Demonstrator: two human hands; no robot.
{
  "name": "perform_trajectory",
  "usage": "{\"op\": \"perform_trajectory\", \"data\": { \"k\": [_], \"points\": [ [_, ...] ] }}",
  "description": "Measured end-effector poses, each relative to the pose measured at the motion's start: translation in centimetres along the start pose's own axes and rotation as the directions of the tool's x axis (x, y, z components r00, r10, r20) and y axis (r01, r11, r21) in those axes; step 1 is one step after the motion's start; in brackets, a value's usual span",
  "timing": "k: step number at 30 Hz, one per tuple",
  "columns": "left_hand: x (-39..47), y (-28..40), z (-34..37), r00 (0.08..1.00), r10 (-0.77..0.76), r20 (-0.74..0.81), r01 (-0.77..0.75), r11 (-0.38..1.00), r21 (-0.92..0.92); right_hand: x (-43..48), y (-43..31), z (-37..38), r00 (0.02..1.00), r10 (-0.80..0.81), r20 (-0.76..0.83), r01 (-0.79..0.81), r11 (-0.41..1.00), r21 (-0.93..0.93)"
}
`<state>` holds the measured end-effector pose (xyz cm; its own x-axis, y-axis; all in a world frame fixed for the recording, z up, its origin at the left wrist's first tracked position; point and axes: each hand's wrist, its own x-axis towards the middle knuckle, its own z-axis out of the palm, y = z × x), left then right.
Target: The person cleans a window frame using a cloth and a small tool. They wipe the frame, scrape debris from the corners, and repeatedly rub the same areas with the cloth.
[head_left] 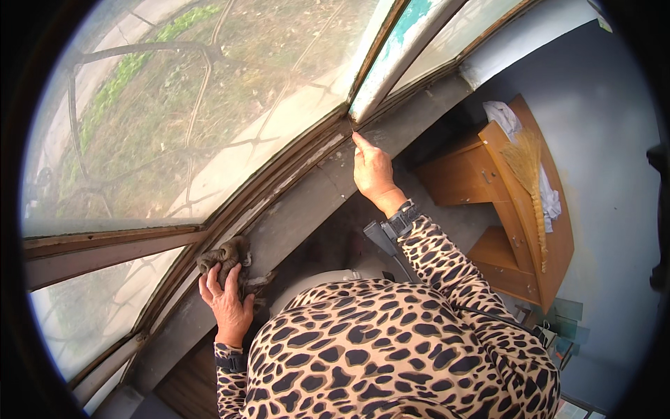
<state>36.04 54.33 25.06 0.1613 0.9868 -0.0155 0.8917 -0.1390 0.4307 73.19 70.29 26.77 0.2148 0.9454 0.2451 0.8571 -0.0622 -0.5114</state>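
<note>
My left hand [228,306] rests with its fingertips on a crumpled, dirty brown cloth [226,260], which lies on the grey window sill [293,214] by the wooden frame. Up at the foot of a white and turquoise window post [387,57] is my right hand [373,170], index finger pointing at the corner where the post meets the lower frame. Something thin shows at that fingertip, too fine to name. The other fingers are curled, and whether they hold anything is hidden. Large glass panes [199,120] stand beyond the frame.
A wooden desk [562,251] with drawers stands on the right, bearing a straw broom [531,173] and white cloth [501,118]. Stacked glass pieces [568,319] lean near the blue wall [607,173]. Metal window bars [141,48] show outside. A dark device [380,236] with a cable hangs by my right wrist.
</note>
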Motion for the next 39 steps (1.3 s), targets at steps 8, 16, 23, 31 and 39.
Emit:
{"op": "perform_trajectory", "data": {
  "k": [8,16,23,31,39],
  "points": [
    [-0.1,-0.2,0.0,1.0,0.009,-0.012,-0.01,1.0,-0.02,1.7,-3.7,-6.8,0.935,-0.321,0.148,0.353,0.857,-0.376],
    [-0.2,-0.4,0.1,0.999,0.006,-0.052,-0.009,0.998,-0.054,5.1,-6.1,-9.9,0.815,-0.481,0.323,0.578,0.647,-0.497],
    [-0.4,-0.4,0.2,0.997,-0.005,-0.081,-0.002,0.997,-0.082,7.7,-8.9,-8.8,0.801,-0.484,0.352,0.599,0.652,-0.466],
    [-0.4,-0.7,0.3,0.994,-0.011,-0.107,0.0,0.995,-0.101,7.3,-6.9,-7.6,0.863,-0.467,0.19,0.493,0.862,-0.117],
    [-0.4,-0.7,0.3,0.995,-0.032,-0.093,0.022,0.993,-0.114,7.7,-5.0,-6.7,0.838,-0.528,0.136,0.544,0.798,-0.258]
  ]
}}
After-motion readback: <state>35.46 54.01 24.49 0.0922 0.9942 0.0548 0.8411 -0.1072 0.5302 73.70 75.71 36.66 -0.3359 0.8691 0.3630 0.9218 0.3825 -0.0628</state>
